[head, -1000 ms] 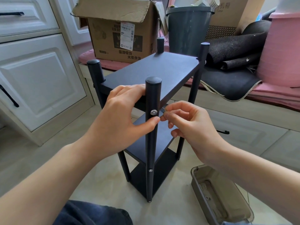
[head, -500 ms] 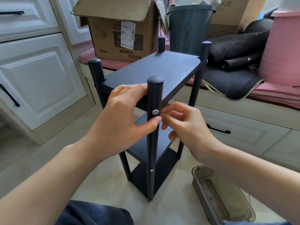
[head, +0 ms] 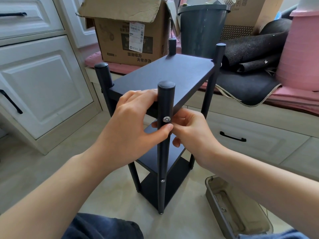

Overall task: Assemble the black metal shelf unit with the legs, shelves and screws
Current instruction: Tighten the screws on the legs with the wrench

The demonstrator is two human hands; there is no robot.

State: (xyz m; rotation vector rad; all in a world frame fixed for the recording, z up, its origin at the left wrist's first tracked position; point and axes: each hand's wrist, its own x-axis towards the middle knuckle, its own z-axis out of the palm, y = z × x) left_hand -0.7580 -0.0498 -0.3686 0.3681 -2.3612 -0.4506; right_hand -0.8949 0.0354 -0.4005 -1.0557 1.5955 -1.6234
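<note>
The black shelf unit (head: 165, 75) stands upright on the floor with three shelves between four legs. On its nearest leg (head: 166, 95) a silver screw (head: 166, 119) sits just under the top shelf, and a second screw (head: 162, 180) lower down. My left hand (head: 131, 128) grips that corner, fingers over the top shelf edge and thumb pressed on the leg below the upper screw. My right hand (head: 193, 133) is curled against the leg's right side, fingertips pinched together beside the screw; the small metal tool they pinch is mostly hidden behind the leg.
A translucent grey plastic tray (head: 209, 195) lies on the floor at the lower right. White cabinets (head: 43, 83) stand left. On the pink-cushioned bench behind sit a cardboard box (head: 131, 35), a dark bin (head: 202, 30), black mats (head: 245, 87) and a pink tub (head: 300, 54).
My right hand has moved left, tight against the leg beside the upper screw. The small metal tool seen between its fingertips earlier is now hidden. My left hand keeps its grip.
</note>
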